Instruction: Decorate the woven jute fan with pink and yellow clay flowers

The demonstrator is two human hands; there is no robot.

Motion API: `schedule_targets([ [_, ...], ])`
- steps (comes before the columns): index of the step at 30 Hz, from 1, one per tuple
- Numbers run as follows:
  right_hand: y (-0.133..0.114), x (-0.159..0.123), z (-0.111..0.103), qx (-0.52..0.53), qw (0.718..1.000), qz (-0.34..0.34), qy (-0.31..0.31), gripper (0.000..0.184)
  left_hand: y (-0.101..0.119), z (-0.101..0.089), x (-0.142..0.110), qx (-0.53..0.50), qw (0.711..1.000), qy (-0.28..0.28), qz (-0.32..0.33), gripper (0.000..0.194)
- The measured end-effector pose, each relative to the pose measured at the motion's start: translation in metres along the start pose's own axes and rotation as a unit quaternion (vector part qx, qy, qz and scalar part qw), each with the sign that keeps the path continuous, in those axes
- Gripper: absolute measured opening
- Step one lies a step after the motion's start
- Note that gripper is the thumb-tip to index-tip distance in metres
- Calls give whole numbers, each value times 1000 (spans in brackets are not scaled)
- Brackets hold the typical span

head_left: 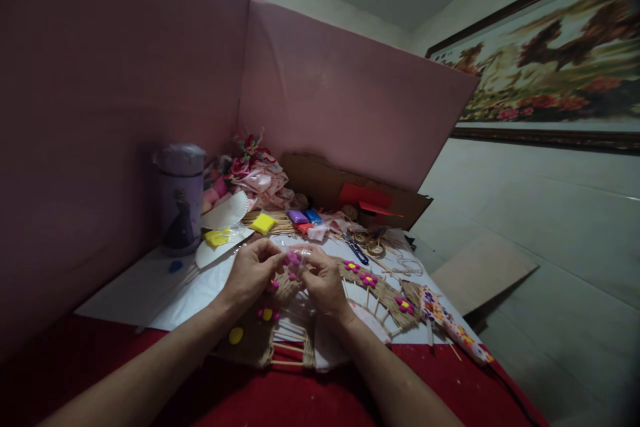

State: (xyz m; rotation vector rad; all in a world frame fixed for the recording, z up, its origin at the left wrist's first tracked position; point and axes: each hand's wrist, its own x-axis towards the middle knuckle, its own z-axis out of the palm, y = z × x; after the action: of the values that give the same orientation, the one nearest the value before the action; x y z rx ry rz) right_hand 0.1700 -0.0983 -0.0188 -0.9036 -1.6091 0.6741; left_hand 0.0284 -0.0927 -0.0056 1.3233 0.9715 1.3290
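Observation:
Between my two hands is a small clear plastic bag (297, 260) with magenta modelling clay in it. My left hand (253, 271) pinches its left side, and my right hand (323, 278) grips its right side. Below them lies a curved piece of twine-wrapped sticks (287, 340), with a magenta clay flower (269, 313) and a yellow clay disc (236, 335) on it. To the right, a woven twine arch (385, 290) carries several magenta flowers with yellow centres. My hands cover part of the work.
A lilac flask (181, 203) stands at the left beside white pleated paper plates (225, 212). Behind my hands lie yellow (263, 223), purple (298, 216) and blue (313, 216) clay packs, and blue-handled snips (356, 249). A flower-patterned cloth piece (457, 327) rests at the right edge.

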Motion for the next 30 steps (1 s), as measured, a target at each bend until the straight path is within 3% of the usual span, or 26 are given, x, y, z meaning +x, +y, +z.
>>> schedule_targets([
  [7,7,2,-1,30,999,36,23,17,-4,-1,2,-87,996,-1,-33,28],
  [13,1,2,-4,46,994,34,95,20,-6,-9,8,-109,991,65,-45,29],
  [18,2,9,-9,162,972,75,155,22,-6,-18,15,-116,983,131,-52,29],
  [22,3,12,-9,239,955,88,155,27,-4,-19,16,-123,982,135,-43,28],
  [27,-7,15,-15,322,928,96,160,19,-2,-22,18,-135,979,148,-46,24],
  [30,-14,17,-20,328,928,100,147,19,-3,-24,20,-143,975,157,-58,22],
])
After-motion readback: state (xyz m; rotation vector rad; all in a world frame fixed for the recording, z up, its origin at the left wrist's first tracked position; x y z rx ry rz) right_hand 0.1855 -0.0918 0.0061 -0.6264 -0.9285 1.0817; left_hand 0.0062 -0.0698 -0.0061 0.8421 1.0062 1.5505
